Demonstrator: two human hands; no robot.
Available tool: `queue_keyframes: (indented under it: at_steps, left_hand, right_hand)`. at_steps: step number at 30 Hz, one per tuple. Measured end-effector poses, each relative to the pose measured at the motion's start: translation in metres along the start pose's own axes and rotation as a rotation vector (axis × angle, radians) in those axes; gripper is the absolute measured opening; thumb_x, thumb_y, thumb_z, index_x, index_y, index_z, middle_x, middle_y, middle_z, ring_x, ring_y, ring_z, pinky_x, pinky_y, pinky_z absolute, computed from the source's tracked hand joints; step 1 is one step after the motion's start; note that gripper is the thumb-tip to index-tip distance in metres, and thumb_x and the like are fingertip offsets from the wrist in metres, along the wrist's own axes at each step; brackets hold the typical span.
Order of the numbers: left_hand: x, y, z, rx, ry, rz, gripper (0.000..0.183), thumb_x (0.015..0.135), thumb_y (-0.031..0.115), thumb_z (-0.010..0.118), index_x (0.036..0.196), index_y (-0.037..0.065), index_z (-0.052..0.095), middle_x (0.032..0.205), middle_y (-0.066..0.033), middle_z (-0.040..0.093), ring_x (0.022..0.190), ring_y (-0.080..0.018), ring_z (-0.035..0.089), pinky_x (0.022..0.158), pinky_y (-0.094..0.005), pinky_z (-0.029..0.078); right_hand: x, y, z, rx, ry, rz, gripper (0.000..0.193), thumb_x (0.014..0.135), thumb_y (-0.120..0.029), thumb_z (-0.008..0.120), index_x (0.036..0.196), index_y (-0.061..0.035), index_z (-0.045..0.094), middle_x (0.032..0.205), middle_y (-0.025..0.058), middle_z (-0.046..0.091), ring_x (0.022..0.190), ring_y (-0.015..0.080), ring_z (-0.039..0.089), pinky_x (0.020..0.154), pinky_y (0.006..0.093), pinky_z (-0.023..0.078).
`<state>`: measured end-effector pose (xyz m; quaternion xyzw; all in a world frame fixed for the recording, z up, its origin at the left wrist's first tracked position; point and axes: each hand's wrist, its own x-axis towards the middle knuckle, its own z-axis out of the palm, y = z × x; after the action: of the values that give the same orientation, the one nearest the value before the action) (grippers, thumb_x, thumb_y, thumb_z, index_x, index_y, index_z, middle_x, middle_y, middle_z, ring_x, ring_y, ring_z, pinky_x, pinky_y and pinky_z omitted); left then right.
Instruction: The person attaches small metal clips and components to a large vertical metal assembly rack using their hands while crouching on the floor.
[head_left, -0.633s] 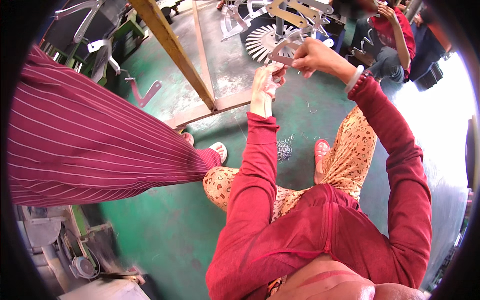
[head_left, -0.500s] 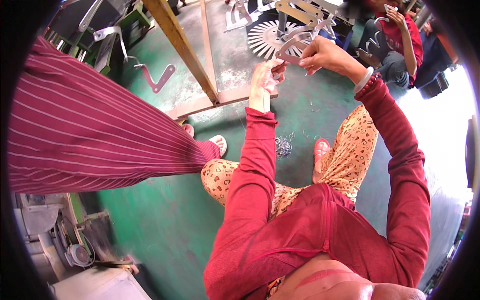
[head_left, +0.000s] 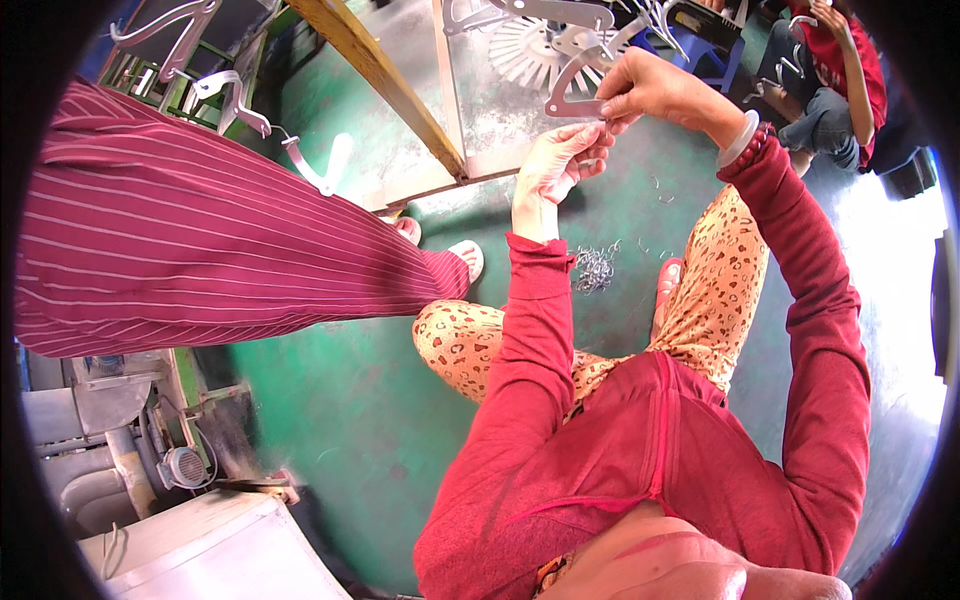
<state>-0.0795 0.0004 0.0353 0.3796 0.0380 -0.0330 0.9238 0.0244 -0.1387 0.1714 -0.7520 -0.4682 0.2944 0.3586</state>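
My right hand (head_left: 668, 98) pinches a flat, light-grey metal bracket (head_left: 570, 103) near its right end. The bracket is bent at an angle, with a hole at its free left corner. Just below it, my left hand (head_left: 566, 165) has thumb and fingertips closed right against the right fingertips. Whatever the left fingers hold is too small and covered to make out. Behind the bracket, several similar metal pieces (head_left: 560, 12) hang over a white slotted disc (head_left: 525, 52).
Metal brackets (head_left: 325, 168) hang on hooks at the left, beside a person in a striped maroon garment (head_left: 220, 230). A yellow post (head_left: 385, 80) rises ahead. Small wire bits (head_left: 594, 270) lie on the green floor. Another person (head_left: 835, 90) sits far right.
My left hand has gone from the bracket's left end to its right end, by my right fingers. The view has shifted, and the brackets hanging at the left have swung or turned.
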Motion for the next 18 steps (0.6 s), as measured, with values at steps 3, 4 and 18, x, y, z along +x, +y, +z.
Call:
queue_keyframes:
  at_steps: [3,4,18]
  left_hand:
    - [-0.01,0.006,0.011,0.097,0.073,0.064,0.017,0.077,0.016,0.07,0.09,0.006,0.066,0.08,-0.0057,0.065,0.069,-0.012,0.061,0.063,-0.0268,0.051]
    - [-0.011,0.006,0.011,0.115,0.081,0.071,0.016,0.077,0.015,0.07,0.09,0.006,0.066,0.079,-0.0055,0.065,0.067,-0.0118,0.061,0.062,-0.0265,0.05]
    - [-0.011,-0.014,0.039,0.347,0.394,0.537,0.012,0.08,0.006,0.065,0.088,-0.003,0.061,0.075,-0.0063,0.062,0.063,-0.0077,0.055,0.058,-0.0198,0.044]
  right_hand:
    - [-0.002,0.0,0.003,0.031,-0.007,-0.039,0.015,0.075,-0.003,0.063,0.085,0.0085,0.065,0.067,0.0073,0.062,0.061,0.0114,0.06,0.059,0.0229,0.05]
    - [-0.002,0.0,0.003,0.019,-0.001,-0.044,0.016,0.074,-0.003,0.063,0.085,0.0083,0.065,0.066,0.0075,0.062,0.06,0.0114,0.06,0.058,0.0229,0.05]
    - [0.004,0.001,0.001,0.016,0.081,-0.063,0.016,0.067,-0.004,0.071,0.079,0.0055,0.066,0.059,0.0056,0.06,0.046,0.0072,0.053,0.042,0.0199,0.042]
